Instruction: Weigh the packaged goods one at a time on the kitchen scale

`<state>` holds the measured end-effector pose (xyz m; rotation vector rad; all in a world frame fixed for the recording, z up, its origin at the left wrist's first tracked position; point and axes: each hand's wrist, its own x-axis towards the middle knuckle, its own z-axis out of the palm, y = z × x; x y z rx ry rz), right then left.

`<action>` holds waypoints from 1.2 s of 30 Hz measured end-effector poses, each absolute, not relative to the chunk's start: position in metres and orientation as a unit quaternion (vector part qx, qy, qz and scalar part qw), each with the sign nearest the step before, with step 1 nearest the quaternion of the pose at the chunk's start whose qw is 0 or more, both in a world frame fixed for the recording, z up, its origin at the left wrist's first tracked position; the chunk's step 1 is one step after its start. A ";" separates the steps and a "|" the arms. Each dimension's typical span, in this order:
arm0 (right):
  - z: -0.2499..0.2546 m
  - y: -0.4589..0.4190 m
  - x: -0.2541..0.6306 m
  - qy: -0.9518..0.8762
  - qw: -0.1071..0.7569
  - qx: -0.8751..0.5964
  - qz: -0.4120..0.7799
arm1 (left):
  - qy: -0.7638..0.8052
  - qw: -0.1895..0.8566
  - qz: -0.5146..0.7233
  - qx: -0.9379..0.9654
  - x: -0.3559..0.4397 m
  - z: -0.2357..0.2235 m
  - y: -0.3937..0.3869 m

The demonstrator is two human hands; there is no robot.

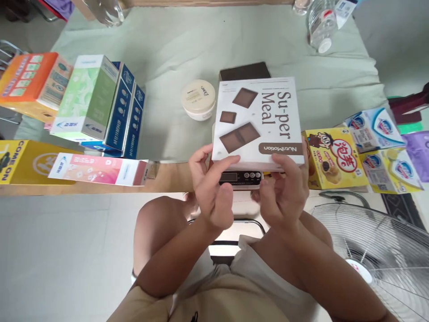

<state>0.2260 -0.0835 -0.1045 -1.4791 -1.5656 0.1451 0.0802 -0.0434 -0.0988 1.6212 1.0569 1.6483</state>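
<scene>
A white Su-per Meal box [264,116] with brown bars printed on top is held between my two hands, above a small digital scale [239,177]. My left hand [214,188] grips its near left corner, the index finger stretched along the near edge. At the near right corner, my right hand [286,192] has fingers on the top edge and the side. Most of the scale lies under the box; its display and round buttons show at the front. Just left of the box stands a round cream Dove tub [199,99]. A dark flat object [245,70] pokes out behind the box.
Several cartons stand at the left, among them a green box [85,96] and a pink-and-white box [98,169] at the table edge. To the right are a yellow snack box [337,156] and soap boxes [390,167]. A clear bottle [320,27] lies at the back; a fan [375,255] stands below right.
</scene>
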 end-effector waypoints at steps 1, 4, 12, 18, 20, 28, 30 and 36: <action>-0.100 -0.082 0.224 -0.635 0.489 -0.597 0.038 | 0.408 0.293 0.613 0.610 0.078 -0.101 -0.044; -0.093 -0.078 0.217 -0.639 0.497 -0.587 0.021 | 0.423 0.309 0.605 0.599 0.071 -0.110 -0.045; -0.113 -0.071 0.210 -0.672 0.506 -0.541 0.007 | 0.418 0.284 0.624 0.596 0.059 -0.118 -0.040; -0.118 -0.063 0.205 -0.671 0.500 -0.547 0.012 | 0.413 0.302 0.630 0.584 0.053 -0.119 -0.036; -0.118 -0.064 0.205 -0.675 0.491 -0.550 0.007 | 0.424 0.299 0.622 0.586 0.050 -0.120 -0.037; -0.126 -0.067 0.212 -0.684 0.458 -0.568 -0.021 | 0.441 0.366 0.627 0.527 0.037 -0.128 -0.028; -0.126 -0.067 0.218 -0.682 0.470 -0.560 -0.022 | 0.452 0.419 0.617 0.490 0.036 -0.129 -0.024; -0.120 -0.065 0.231 -0.671 0.517 -0.530 -0.046 | 0.458 0.531 0.573 0.424 0.040 -0.127 -0.013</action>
